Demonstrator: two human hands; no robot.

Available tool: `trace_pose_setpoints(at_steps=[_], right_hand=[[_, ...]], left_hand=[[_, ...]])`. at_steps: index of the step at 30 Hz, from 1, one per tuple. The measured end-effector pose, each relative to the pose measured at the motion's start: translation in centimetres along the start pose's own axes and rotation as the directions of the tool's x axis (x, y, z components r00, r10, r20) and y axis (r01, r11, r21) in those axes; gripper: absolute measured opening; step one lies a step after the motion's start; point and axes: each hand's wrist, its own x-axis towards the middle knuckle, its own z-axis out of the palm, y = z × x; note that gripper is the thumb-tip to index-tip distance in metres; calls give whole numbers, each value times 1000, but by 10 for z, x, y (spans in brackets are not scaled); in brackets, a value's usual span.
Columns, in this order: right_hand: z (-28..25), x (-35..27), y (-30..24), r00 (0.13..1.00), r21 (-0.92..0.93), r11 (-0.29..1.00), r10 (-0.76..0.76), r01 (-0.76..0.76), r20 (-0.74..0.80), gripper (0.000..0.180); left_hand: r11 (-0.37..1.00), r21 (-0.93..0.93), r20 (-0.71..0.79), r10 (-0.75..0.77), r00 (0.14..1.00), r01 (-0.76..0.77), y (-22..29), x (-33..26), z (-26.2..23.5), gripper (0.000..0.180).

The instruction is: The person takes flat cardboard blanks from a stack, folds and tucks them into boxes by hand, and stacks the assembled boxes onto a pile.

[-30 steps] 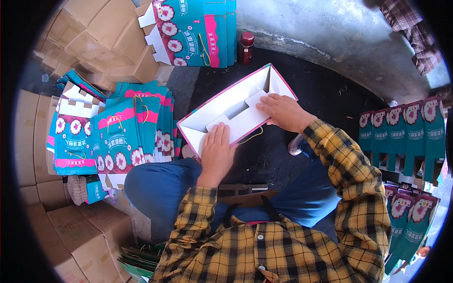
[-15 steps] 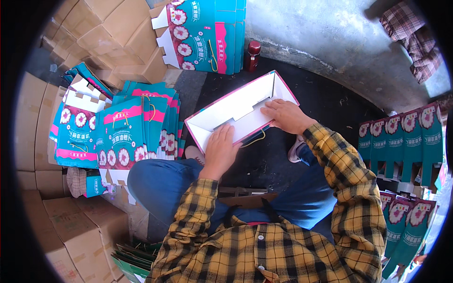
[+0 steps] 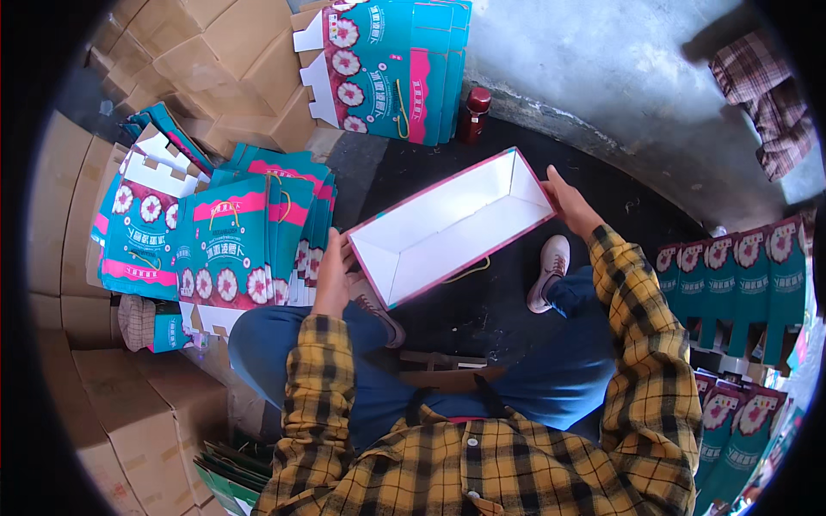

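A long folded-up gift carton (image 3: 447, 232) stands with its top open, white inside, with a pinkish-red rim and teal corners. It lies tilted between my hands above the dark floor. My left hand (image 3: 332, 273) is pressed along its left short end, thumb upward and fingers partly hidden behind the wall. Against the right short end rests my right hand (image 3: 571, 205), thumb raised, other fingers mostly hidden by the box. The bottom inside looks flat, with a thin seam along its middle. A yellow cord handle (image 3: 469, 272) hangs out at the near long side.
Flat teal-and-pink cartons (image 3: 228, 232) are stacked at the left, more (image 3: 387, 69) at the far side. A red flask (image 3: 474, 114) stands by the wall. Brown boxes (image 3: 142, 404) fill the left edge. Finished-looking teal cartons (image 3: 736, 275) are lined up on the right.
Both hands have moved from the inner bottom flaps out to the box's two short ends. The flaps inside now lie flat. The view has shifted slightly.
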Motion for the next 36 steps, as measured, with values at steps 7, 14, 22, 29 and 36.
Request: trace_pose_setpoints(at_steps=[7,14,22,29,36], right_hand=[[-67,24,98,992,-138,989,65,-51,106,78],[-10,1,40,952,276,952,46,-134,301,56],[-12,-37,-22,950,355,923,-230,145,211,73],[-51,3,75,970,365,919,-210,152,123,62],[10,-31,24,954,211,975,-121,63,273,64]], left_hand=[[949,-56,164,-299,940,311,-47,25,22,57],[944,-198,333,-188,924,264,-88,57,-40,48],[908,-216,244,407,880,-360,-3,-7,5,59],[964,-257,0,74,997,-72,-50,5,1,79],[971,-223,13,86,996,-81,-83,15,-25,62]])
